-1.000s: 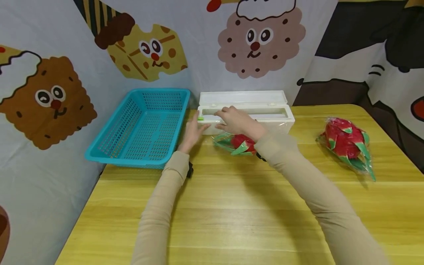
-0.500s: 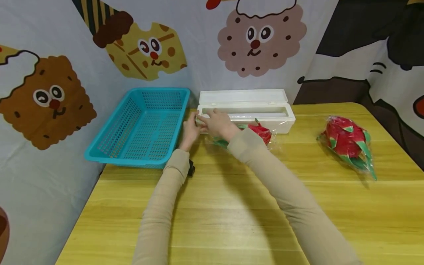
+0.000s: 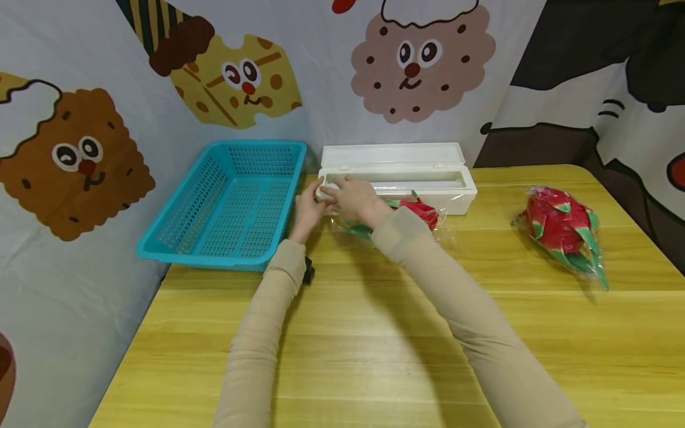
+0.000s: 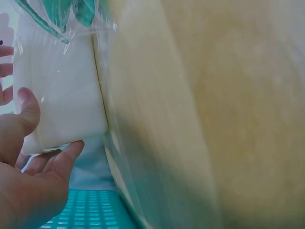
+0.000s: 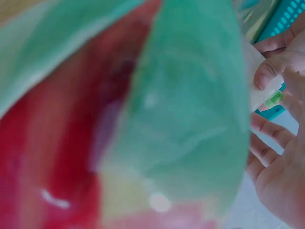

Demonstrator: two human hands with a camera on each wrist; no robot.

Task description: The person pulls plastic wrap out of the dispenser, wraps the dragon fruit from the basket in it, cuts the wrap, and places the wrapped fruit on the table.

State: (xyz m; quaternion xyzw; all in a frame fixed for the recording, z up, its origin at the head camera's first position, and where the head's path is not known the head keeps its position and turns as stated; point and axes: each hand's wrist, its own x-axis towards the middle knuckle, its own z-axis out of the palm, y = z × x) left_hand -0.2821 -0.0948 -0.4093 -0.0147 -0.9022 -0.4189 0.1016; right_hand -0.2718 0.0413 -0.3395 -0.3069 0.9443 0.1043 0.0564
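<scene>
A long white cling film dispenser stands at the table's back, lid raised, a pale roll inside. My left hand grips its left end, thumb on the front and fingers bent round the end in the left wrist view. Beside it my right hand reaches to the same end. In the right wrist view its fingers are spread, one fingertip at the small green slider. A red-and-green dragon fruit in clear film lies against the dispenser's front, partly hidden by the right hand; it fills much of the right wrist view.
A teal perforated basket stands just left of the left hand. Another film-wrapped dragon fruit lies at the right of the wooden table. Behind, a cartoon-printed cloth hangs close to the dispenser.
My right hand has moved left along the dispenser to its left end, beside the left hand, uncovering more of the near dragon fruit. Over the last half second the hands have barely moved.
</scene>
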